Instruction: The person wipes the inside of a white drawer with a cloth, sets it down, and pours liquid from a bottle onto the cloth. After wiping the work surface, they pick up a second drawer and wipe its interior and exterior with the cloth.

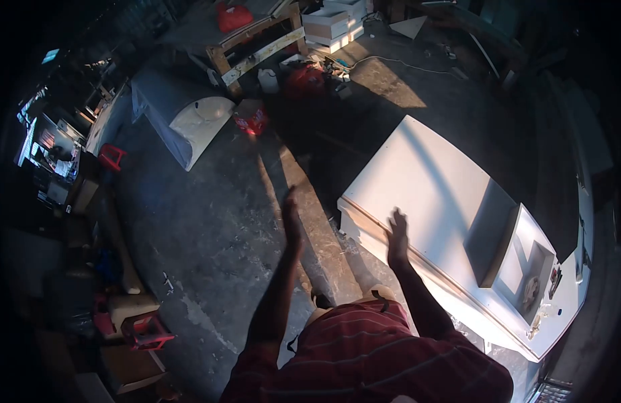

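My left hand [292, 220] is held out in the air over the floor, fingers stretched forward and nothing in it. Further right, my right hand [397, 236] is also empty, its fingers extended and the thumb up. In this view it overlaps the near long edge of a large white panelled cabinet [418, 168]. That cabinet lies on my right, lit by sun with shadow bands across its top. An open white box-like frame [522, 269] sits on its near right part, with small tools [555, 282] beside it.
Left ahead, a white curved-ended piece [201, 124] lies on the concrete floor [203, 221], beside a red box [250, 117]. Behind stand a wooden bench [263, 54] and white boxes [330, 27]. Red stools [146, 330] and cardboard boxes [132, 366] line the left. A cord [404, 65] trails across the back.
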The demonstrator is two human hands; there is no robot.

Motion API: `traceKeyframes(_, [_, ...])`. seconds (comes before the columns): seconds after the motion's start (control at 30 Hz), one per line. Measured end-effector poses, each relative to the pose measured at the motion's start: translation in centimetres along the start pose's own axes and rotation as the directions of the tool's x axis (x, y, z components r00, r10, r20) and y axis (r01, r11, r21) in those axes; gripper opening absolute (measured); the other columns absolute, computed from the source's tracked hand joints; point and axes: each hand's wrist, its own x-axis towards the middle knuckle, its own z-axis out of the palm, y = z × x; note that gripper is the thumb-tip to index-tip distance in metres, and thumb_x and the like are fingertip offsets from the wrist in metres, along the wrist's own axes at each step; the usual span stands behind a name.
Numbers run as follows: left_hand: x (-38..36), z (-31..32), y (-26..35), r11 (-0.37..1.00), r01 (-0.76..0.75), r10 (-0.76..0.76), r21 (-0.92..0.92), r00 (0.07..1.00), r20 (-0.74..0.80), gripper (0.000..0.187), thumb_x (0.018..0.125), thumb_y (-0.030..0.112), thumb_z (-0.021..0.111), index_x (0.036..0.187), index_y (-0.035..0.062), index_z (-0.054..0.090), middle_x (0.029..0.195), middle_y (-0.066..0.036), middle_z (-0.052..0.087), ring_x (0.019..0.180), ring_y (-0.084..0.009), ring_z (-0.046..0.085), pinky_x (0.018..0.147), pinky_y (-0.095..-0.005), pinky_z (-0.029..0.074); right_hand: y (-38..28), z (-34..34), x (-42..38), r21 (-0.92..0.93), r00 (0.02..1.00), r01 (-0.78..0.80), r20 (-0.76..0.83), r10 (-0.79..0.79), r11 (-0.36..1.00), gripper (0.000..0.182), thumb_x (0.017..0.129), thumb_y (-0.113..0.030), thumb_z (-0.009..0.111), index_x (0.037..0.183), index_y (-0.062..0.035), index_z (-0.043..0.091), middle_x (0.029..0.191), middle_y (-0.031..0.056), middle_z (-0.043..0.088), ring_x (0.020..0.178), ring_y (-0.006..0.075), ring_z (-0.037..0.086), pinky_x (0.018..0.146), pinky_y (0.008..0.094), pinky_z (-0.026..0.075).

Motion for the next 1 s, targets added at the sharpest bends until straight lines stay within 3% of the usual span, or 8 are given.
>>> traceKeyframes(0.07, [0.3,4.4,0.3,0.993,-0.096,0.116,-0.069,0.905,0.409,0.051,0.096,0.033,0.034,0.137,0.0041,0.029,0.14,-0.011,0.035,0.131,-0.0225,0.029,0.108,-0.0352,0.017,-1.2,13.1,1.1,0.089,0.926,-0.269,0.297,0.232,0.959,0.066,0.093,-0.055,0.024,0.14,-0.0085,0.026,0.145,0.0078,0.027,0.133,0.0215,0.025,0.107,0.0369,0.02])
traceKeyframes(0.13, [4.8,1.7,-4.8,0.617,-0.454,0.17,0.642,0.874,0.455,0.058,0.096,0.038,0.033,0.141,0.0046,0.019,0.143,-0.013,0.027,0.132,-0.0236,0.027,0.109,-0.0356,0.015,-1.6,22.3,1.6,-0.123,0.892,-0.079,0.435,0.125,0.989,0.072,0.093,-0.057,0.021,0.139,-0.0025,0.026,0.145,0.009,0.026,0.133,0.0188,0.025,0.107,0.0285,0.019])
traceKeyframes(0.23, [11.4,-3.1,-5.5,0.999,0.0,0.0,-0.049,1.0,0.0,0.059,0.095,0.039,0.035,0.142,0.0085,0.018,0.146,-0.012,0.02,0.133,-0.0234,0.025,0.108,-0.0364,0.019,-0.4,28.1,5.0,-0.038,0.561,0.251,0.82,-0.114,0.967,0.064,0.096,-0.048,0.023,0.139,-0.0012,0.025,0.146,0.0137,0.023,0.137,0.0243,0.016,0.11,0.0374,0.01])
traceKeyframes(0.33, [17.4,-9.6,-7.0,0.608,0.367,-0.145,-0.704,0.923,0.357,0.069,0.09,0.057,0.03,0.143,0.0144,0.017,0.145,-0.012,0.024,0.132,-0.0299,0.026,0.107,-0.0447,0.019,3.1,32.8,9.4,-0.155,0.448,0.635,0.872,-0.197,0.757,0.063,0.094,-0.047,0.03,0.139,-0.002,0.026,0.145,0.0162,0.024,0.137,0.0272,0.016,0.11,0.0407,0.011])
traceKeyframes(0.43, [21.2,-12.8,0.0,0.67,0.487,-0.294,-0.561,0.867,0.402,0.066,0.088,0.057,0.03,0.141,0.0181,0.027,0.141,-0.013,0.033,0.131,-0.0361,0.026,0.105,-0.0551,0.018,8.1,35.7,14.0,-0.253,0.293,0.946,0.935,-0.201,0.202,0.063,0.092,-0.045,0.041,0.138,-0.0033,0.028,0.143,0.0198,0.025,0.136,0.0314,0.016,0.109,0.0455,0.014])
traceKeyframes(0.6, [25.6,-25.8,-5.7,0.803,0.462,-0.45,-0.376,0.884,0.127,0.054,0.092,0.045,0.03,0.131,0.0101,0.043,0.134,-0.011,0.044,0.124,-0.031,0.039,0.101,-0.0493,0.029,20.4,34.9,26.8,-0.67,0.756,0.404,0.628,0.185,0.623,0.063,0.089,-0.045,0.046,0.132,-0.0005,0.035,0.134,0.0273,0.035,0.128,0.0407,0.028,0.105,0.0462,0.026])
traceKeyframes(0.87, [30.0,-38.3,-15.3,0.581,0.723,-0.772,-0.375,0.341,-0.537,0.046,0.074,0.05,0.055,0.105,0.0165,0.05,0.104,-0.004,0.049,0.091,-0.0258,0.047,0.082,-0.0424,0.036,18.3,27.8,48.1,-0.772,0.912,0.409,0.365,-0.188,0.487,0.034,0.088,-0.036,0.053,0.108,-0.0093,0.059,0.095,0.0161,0.064,0.084,0.034,0.062,0.071,0.0392,0.05])
traceKeyframes(1.0, [45.6,-35.9,-24.0,0.712,0.657,-0.699,-0.247,0.629,-0.34,0.055,0.082,0.053,0.049,0.122,0.0167,0.046,0.123,-0.006,0.048,0.109,-0.0283,0.046,0.09,-0.0482,0.035,22.2,15.3,54.0,-0.328,0.904,-0.426,-0.128,0.407,0.843,0.029,0.09,-0.03,0.05,0.101,-0.0059,0.061,0.088,0.0137,0.064,0.065,0.0256,0.063,0.051,0.0341,0.048])
